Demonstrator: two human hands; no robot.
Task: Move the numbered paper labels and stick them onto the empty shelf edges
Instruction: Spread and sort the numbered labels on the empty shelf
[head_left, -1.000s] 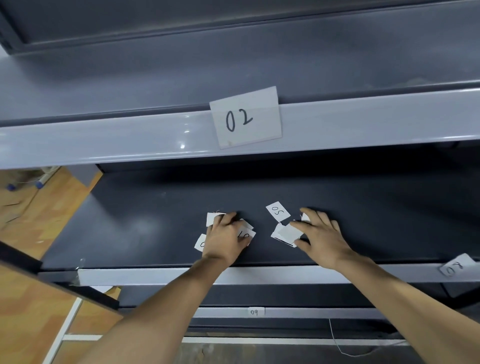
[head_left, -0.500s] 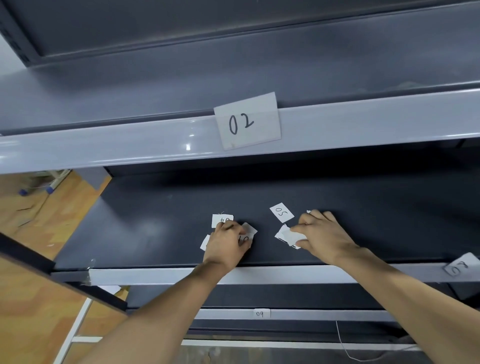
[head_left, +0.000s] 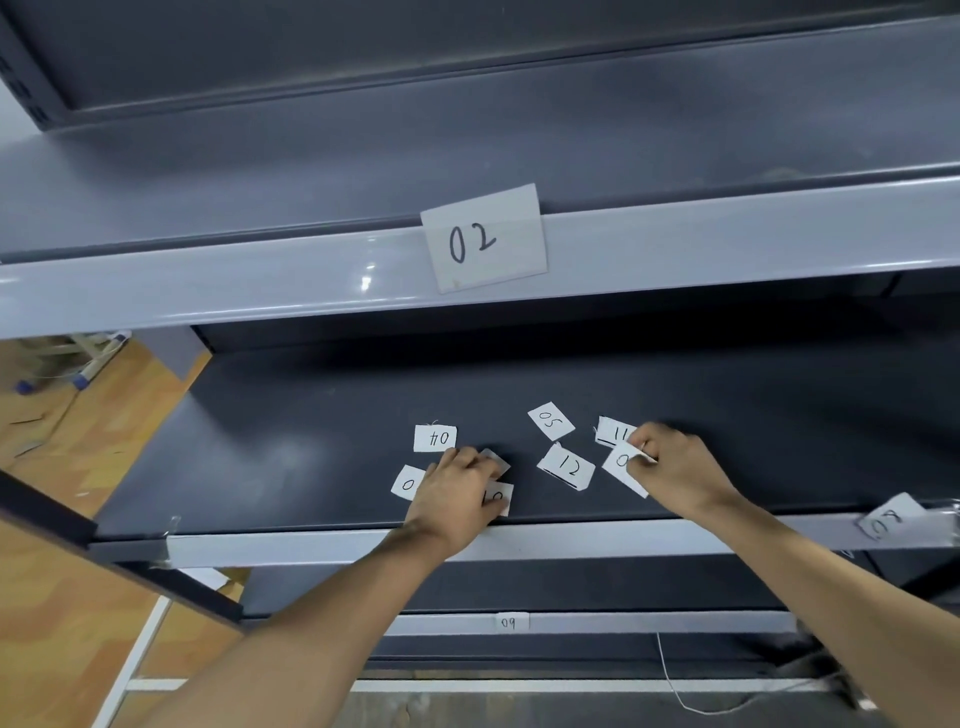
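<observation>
From the head camera, small numbered paper labels lie scattered on the dark middle shelf (head_left: 322, 447) of a grey metal rack. The left hand (head_left: 457, 499) rests palm down with fingers curled over a cluster of labels near the shelf's front edge, pressing on them; whether it grips one I cannot tell. Just left of it lie a label marked 04 (head_left: 435, 438) and another label (head_left: 408, 482) partly hidden by the hand. The right hand (head_left: 675, 467) pinches a white label (head_left: 623, 470) between thumb and fingertips, beside a label marked 11 (head_left: 615, 432). Between the hands lie labels 05 (head_left: 550, 420) and 12 (head_left: 567, 466). A larger label 02 (head_left: 483, 239) sticks to the upper shelf edge, and 09 (head_left: 509, 622) to the lower one.
</observation>
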